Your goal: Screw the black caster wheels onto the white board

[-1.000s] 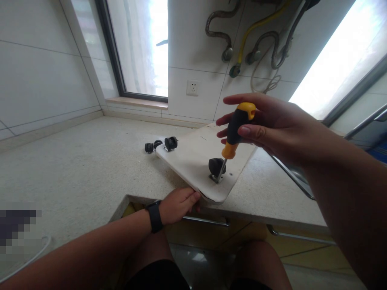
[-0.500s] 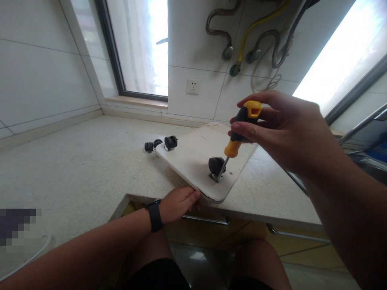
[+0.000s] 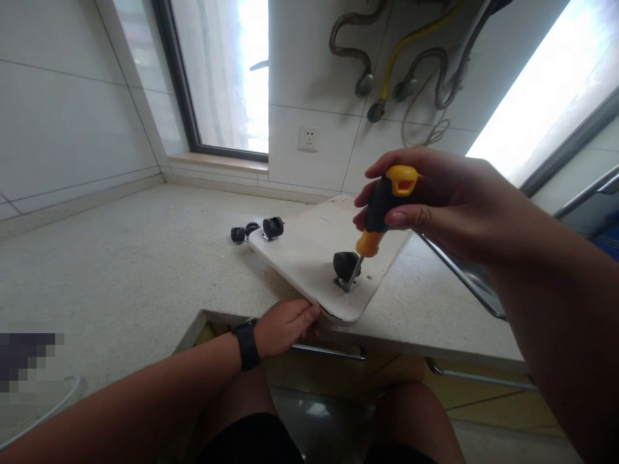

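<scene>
Above the countertop (image 3: 159, 258), the screwdriver (image 3: 378, 207) slants steeply down leftward.

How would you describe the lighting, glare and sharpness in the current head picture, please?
In the head view, the left window and slanted right window glare nearly white; also there, a soft shadow lies under the left edge of the white board, the right forearm darkens toward the lower right, and the dark patch at far left is pixelated.
</scene>
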Motion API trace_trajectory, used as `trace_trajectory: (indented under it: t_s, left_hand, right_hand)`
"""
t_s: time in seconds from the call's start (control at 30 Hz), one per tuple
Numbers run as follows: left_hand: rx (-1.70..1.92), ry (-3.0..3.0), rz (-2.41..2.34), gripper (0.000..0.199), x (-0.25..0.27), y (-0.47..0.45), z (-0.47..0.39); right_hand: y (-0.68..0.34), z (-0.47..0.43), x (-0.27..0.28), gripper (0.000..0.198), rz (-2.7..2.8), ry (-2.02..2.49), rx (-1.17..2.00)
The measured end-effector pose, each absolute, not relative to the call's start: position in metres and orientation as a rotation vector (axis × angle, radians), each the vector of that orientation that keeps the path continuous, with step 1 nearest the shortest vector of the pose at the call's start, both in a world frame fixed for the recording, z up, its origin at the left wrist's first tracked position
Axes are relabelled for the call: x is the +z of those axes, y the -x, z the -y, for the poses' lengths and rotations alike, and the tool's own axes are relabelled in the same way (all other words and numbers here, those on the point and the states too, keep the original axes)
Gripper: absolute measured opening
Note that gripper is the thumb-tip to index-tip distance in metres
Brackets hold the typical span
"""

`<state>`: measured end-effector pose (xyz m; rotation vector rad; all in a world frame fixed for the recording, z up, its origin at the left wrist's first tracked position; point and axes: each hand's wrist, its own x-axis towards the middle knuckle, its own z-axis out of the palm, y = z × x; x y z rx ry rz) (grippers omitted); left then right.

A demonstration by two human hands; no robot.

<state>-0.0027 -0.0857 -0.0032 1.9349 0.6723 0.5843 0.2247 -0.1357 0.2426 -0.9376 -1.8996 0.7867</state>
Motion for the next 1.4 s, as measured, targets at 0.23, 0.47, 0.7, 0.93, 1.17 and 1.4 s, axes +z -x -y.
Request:
trace_trajectory:
  t_s: [0.23,0.47,0.7,0.93,1.17,1.4]
  left_hand:
    - [0.579,-1.942,-0.698,0.074,-0.005,0.003,0.085]
    - [0.579,-1.94,-0.649,0.075,-0.006,0.003,0.086]
    - [0.57,-1.924,-0.648,0.074,-0.006,0.003,0.086]
    - [0.577,-1.923,-0.644,0.078,-0.007,0.002,0.085]
    - [0.574,-1.938,-0.646,0.075,-0.007,0.003,0.086]
    - [0.573,-1.916,-0.635,0.074,-0.008,0.002,0.085]
  right_hand:
    - [-0.218,0.141,0.234,0.046,1.711,1.183,0.421]
    - [-0.218,0.146,0.242,0.049,1.91,1.235,0.294]
    - [-0.225,0.131,0.245,0.046,2.039,0.924,0.795]
    - [-0.214,0.142,0.234,0.052,1.808,1.188,0.376]
    - [-0.217,0.147,0.231,0.056,1.803,1.326,0.099]
    - [-0.229,0.139,0.243,0.061,2.046,1.026,0.708]
